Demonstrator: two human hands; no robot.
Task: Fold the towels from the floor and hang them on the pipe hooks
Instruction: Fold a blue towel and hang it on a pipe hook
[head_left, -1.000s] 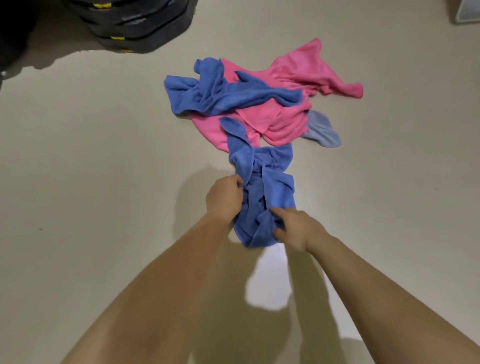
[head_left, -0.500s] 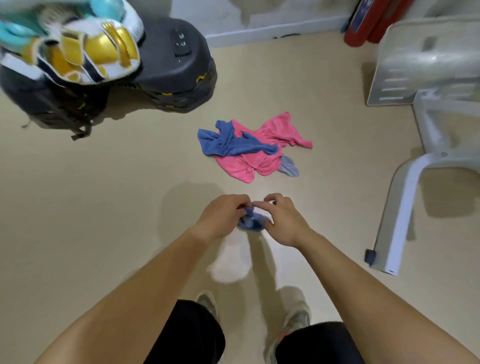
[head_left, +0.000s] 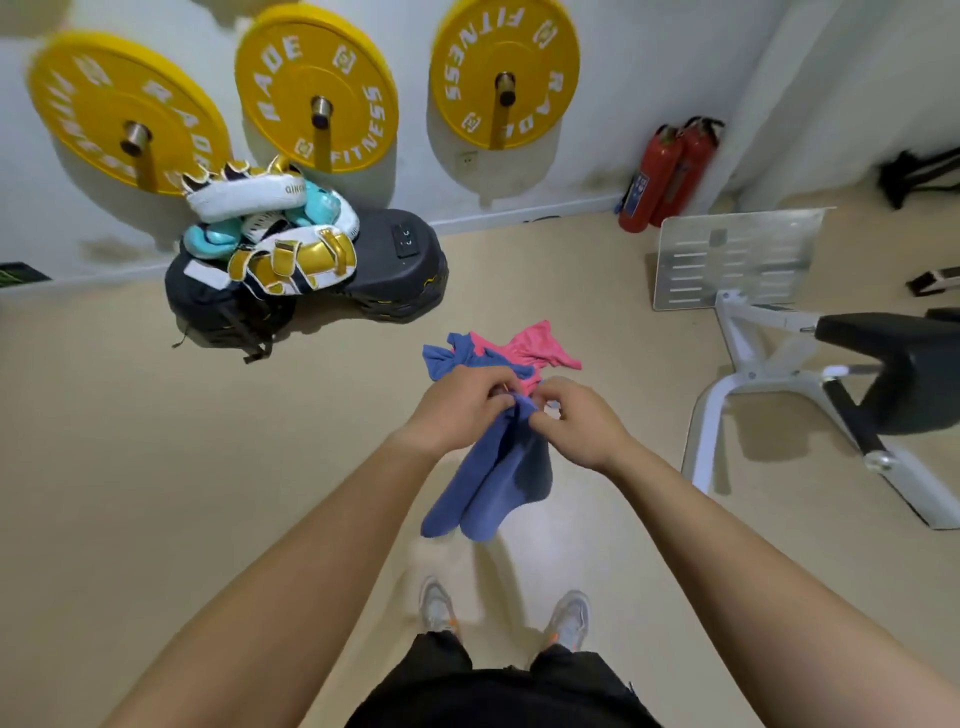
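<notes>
A blue towel (head_left: 493, 478) hangs bunched in front of me above the floor. My left hand (head_left: 460, 402) and my right hand (head_left: 576, 421) both pinch its top edge close together. Behind my hands, a pile lies on the beige floor: a pink towel (head_left: 540, 348) and another blue towel (head_left: 447, 358), partly hidden by my hands. Three metal pegs stick out of the wall, each carrying a yellow weight plate (head_left: 317, 88).
A black step platform (head_left: 395, 260) with boxing pads (head_left: 280, 228) and a bag stands by the wall. Two red fire extinguishers (head_left: 670, 171) are in the corner. A white exercise bench frame (head_left: 769, 364) with a black seat stands to the right. My feet (head_left: 504, 613) are below.
I have stood up with the blue towel lifted off the floor. The view has risen from the floor to the wall, and the towel now hangs down from both hands.
</notes>
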